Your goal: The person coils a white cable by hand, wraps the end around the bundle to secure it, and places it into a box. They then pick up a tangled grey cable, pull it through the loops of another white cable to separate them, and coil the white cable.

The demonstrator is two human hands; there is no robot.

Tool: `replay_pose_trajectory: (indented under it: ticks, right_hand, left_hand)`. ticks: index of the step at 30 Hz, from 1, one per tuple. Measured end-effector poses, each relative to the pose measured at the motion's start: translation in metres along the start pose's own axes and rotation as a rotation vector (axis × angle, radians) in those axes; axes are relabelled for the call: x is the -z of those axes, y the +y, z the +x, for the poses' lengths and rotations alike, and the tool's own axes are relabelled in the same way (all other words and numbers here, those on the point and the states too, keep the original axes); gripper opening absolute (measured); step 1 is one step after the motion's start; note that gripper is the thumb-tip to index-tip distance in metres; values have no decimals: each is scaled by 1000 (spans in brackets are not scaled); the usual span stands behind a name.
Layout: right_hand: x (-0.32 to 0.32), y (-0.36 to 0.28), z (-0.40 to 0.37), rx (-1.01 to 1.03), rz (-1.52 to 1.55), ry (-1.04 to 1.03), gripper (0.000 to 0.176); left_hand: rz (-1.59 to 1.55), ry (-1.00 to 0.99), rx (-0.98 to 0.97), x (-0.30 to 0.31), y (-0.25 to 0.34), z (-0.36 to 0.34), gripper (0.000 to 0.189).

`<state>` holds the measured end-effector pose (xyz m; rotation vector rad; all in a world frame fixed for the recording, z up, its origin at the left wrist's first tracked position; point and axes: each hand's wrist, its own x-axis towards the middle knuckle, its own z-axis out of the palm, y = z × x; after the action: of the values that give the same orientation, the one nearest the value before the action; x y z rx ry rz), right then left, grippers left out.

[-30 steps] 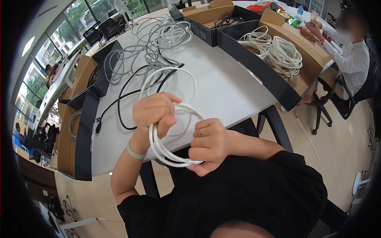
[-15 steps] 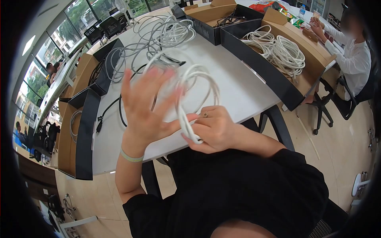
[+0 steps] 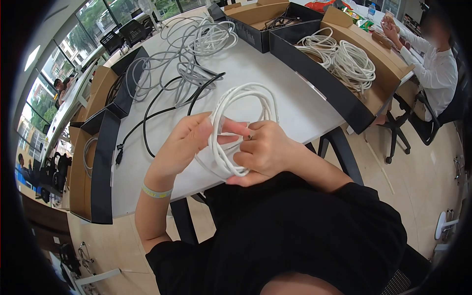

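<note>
A white counter (image 3: 290,105) fills the middle of the frame, standing on black legs (image 3: 339,152) over a pale beige floor (image 3: 427,167). Tall windows (image 3: 93,17) line the upper left, letting in daylight, with green trees outside. Black office chairs (image 3: 118,39) stand beneath them, and another chair (image 3: 393,132) is at the right.

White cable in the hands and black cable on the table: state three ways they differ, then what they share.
Colour: the white cable is white, the black cable black. Shape: the white cable is wound into a coil; the black cable sprawls in loose curves. Place: the white cable is held by the left hand and right hand; the black cable lies on the table. Both are thin, flexible cords.
</note>
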<state>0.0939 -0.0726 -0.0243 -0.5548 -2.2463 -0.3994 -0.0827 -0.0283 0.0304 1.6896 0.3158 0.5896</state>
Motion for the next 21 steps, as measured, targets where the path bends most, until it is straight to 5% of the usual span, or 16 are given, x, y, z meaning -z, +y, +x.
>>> replay_pose_trajectory:
  ticks: [4, 10, 11, 14, 15, 21]
  right_hand:
    - [-7, 5, -1, -52, -46, 82, 47]
    - [-15, 1, -6, -78, -76, -23, 45]
    - [-17, 1, -7, -92, -79, -36, 45]
    - [-17, 0, -6, -101, -65, -57, 44]
    - [-18, 1, -6, -101, -66, -56, 44]
    - [-14, 3, -5, -201, -86, 44, 44]
  left_hand:
    - [-72, 96, 117, 14, -3, 1, 45]
    - [-497, 581, -159, 61, -21, 3, 31]
    - [-551, 479, -239, 66, -15, 2, 26]
    - [-390, 585, -127, 53, -10, 7, 31]
    - [-317, 472, -94, 53, -14, 7, 45]
    - [-65, 163, 126, 45, -14, 6, 59]
